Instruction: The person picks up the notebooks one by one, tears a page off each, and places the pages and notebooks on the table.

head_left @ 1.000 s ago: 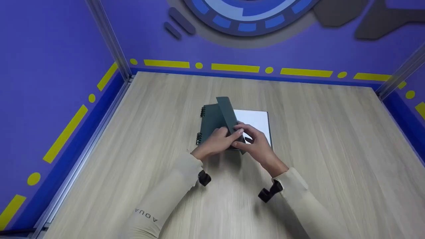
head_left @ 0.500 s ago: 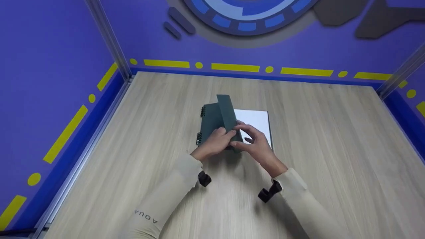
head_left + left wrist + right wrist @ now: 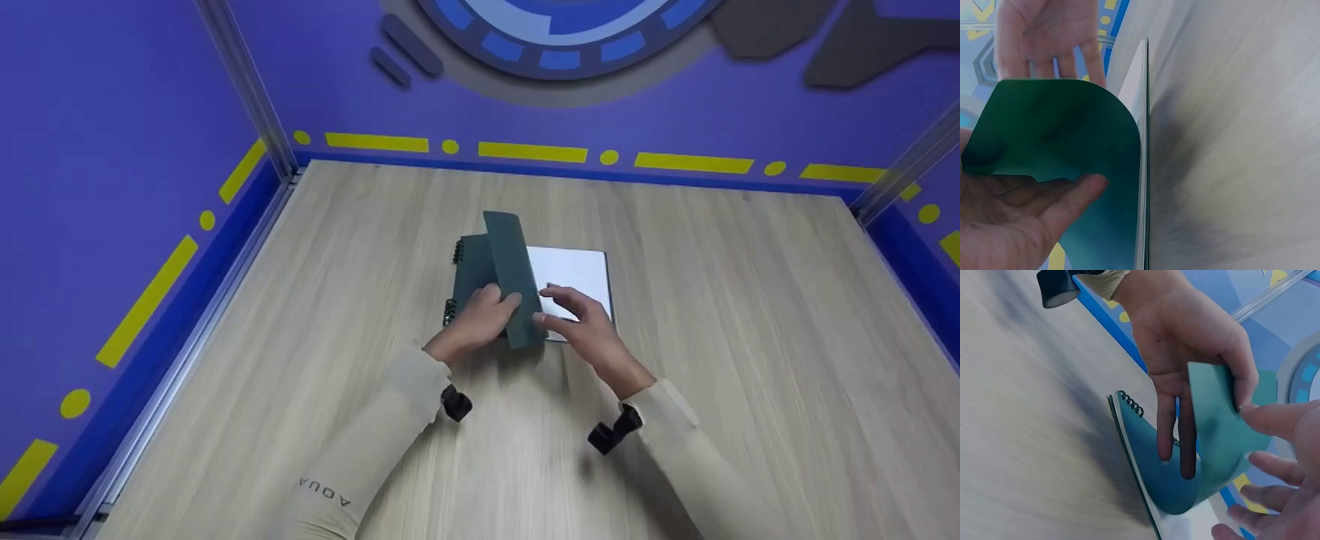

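A ring-bound notebook (image 3: 472, 259) with a dark green cover lies mid-table, its black rings at the left. The cover is bent back over itself, so a raised flap (image 3: 510, 270) leans left and a white page (image 3: 574, 266) shows at the right. My left hand (image 3: 480, 315) pinches this flap, thumb on its outer face; in the right wrist view the other fingers (image 3: 1187, 455) reach into the bend. Beside the bend, my right hand (image 3: 589, 330) has its thumb close to the cover and its fingers relaxed and apart. Whether that thumb touches the cover, I cannot tell.
A light wood-grain table (image 3: 750, 337) surrounds the notebook. Blue panels (image 3: 112, 150) with yellow marks rise behind and at both sides, joined by metal posts (image 3: 247, 82). Each wrist carries a black camera mount (image 3: 456, 403).
The flap has swung farther left and spread wider across the cover. My left hand has shifted slightly left with it. My right fingers have drawn back a little from the bend, apart from the left hand.
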Demonstrator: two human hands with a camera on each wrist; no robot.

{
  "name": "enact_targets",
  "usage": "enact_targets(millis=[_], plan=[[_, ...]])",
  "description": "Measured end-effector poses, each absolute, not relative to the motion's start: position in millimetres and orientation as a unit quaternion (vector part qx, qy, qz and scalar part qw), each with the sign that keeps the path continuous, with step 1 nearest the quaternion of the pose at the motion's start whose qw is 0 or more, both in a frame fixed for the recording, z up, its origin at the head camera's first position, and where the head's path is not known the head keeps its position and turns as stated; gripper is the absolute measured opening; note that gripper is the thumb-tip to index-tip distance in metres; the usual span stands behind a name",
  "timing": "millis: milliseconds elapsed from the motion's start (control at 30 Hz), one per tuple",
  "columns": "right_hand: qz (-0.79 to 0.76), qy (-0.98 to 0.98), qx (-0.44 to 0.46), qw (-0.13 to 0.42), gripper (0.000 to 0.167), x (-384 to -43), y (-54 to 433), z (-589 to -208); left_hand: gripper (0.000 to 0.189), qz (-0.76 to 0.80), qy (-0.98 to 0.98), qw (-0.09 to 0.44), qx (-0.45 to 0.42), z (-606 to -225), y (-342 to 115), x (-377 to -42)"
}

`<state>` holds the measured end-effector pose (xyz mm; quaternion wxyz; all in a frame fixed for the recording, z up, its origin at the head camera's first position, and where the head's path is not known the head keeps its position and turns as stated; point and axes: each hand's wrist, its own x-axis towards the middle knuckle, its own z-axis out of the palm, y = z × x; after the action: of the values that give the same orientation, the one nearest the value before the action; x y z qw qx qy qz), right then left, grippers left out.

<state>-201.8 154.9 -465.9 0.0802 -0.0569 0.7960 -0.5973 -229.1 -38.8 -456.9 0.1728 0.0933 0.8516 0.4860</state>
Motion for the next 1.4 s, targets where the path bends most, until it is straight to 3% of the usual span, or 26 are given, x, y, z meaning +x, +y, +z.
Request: enact_targets(millis=[233, 433, 667, 1033, 1400], plan=[[-0.581, 0.810, -0.016, 0.084, 0.045, -205, 164, -469, 0.025, 0.522, 0.837, 0.134, 0.089, -458, -42, -231], [-0.573, 0.814, 0.012, 0.093, 0.044, -207, 171, -469, 0.054, 0.547, 0.825, 0.103, 0.101, -459, -44, -232], [-0.554, 0.825, 0.034, 0.108, 0.046, -212, 176, -471, 0.069, 0.549, 0.825, 0.100, 0.089, -458, -49, -234], [-0.529, 0.841, 0.062, 0.095, 0.051, -217, 185, -473, 0.074, 0.533, 0.839, 0.098, 0.050, -453, -55, -237], [-0.530, 0.841, 0.065, 0.090, 0.051, -220, 193, -473, 0.074, 0.552, 0.831, 0.037, 0.049, -446, -64, -242]])
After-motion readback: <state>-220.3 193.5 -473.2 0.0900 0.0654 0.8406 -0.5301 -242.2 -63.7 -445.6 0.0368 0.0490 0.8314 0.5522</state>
